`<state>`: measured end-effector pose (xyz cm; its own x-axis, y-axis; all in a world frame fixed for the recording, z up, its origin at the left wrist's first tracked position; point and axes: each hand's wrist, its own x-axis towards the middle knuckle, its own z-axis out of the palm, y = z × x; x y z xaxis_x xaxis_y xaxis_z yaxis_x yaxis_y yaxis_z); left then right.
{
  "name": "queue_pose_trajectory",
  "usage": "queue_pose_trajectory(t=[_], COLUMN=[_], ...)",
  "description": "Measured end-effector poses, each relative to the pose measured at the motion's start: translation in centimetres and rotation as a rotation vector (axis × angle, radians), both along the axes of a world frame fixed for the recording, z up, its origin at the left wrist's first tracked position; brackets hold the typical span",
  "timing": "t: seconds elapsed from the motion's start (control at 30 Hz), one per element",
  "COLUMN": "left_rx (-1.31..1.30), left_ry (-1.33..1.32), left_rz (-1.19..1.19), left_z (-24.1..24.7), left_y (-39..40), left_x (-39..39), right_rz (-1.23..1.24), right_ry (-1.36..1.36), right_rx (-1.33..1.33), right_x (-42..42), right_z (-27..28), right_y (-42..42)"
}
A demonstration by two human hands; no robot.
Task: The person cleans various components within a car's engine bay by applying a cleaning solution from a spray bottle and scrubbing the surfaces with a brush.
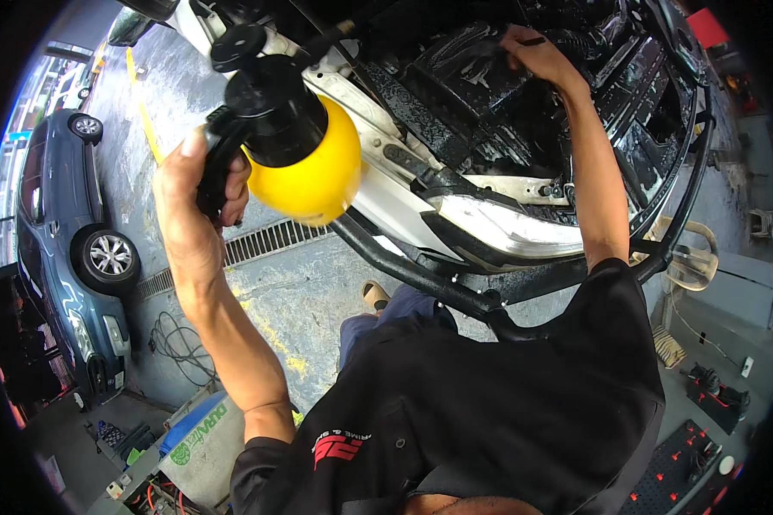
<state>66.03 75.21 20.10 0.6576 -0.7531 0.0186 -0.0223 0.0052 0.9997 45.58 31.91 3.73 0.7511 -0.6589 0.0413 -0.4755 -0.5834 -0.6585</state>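
Observation:
My left hand (193,177) is wrapped around the black handle of a pump sprayer (309,167) with a round yellow tank and black top. The sprayer is raised beside the white front fender (386,193) of a car. Over the open engine bay (464,96), my right hand (538,55) grips a slim dark handle (532,41); its working end cannot be made out. Beneath that hand, black engine parts look wet, with whitish foam or streaks on them. The car's headlight (515,222) lies between my arms.
A black tubular bumper bar (419,280) runs around the car's front near my legs. A floor drain grate (277,239) crosses the floor. On the left are a blue-grey car (64,212) and a coiled hose or cable (177,347). A beige plastic chair (692,267) stands right.

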Motion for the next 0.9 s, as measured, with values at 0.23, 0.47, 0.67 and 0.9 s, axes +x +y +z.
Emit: queue_pose_trajectory(t=[0.23, 0.47, 0.67, 0.9], left_rx=[0.439, 0.507, 0.553, 0.718], left_ry=[0.068, 0.059, -0.036, -0.167], left_rz=[-0.265, -0.297, -0.422, -0.495], left_z=[-0.6, -3.0, -3.9, -3.6], left_y=[-0.7, -2.1, -4.0, -6.1], left_x=[-1.1, -2.5, -3.4, -3.0], right_rz=[0.260, 0.395, 0.332, 0.241], right_ry=[-0.066, -0.110, -0.096, -0.072], right_rx=[0.205, -0.008, -0.134, -0.117], right_x=[-3.8, -3.7, -3.2, -1.6], right_z=[1.2, 1.1, -2.6, -3.0], right_y=[2.9, 10.7, 15.0, 15.8])
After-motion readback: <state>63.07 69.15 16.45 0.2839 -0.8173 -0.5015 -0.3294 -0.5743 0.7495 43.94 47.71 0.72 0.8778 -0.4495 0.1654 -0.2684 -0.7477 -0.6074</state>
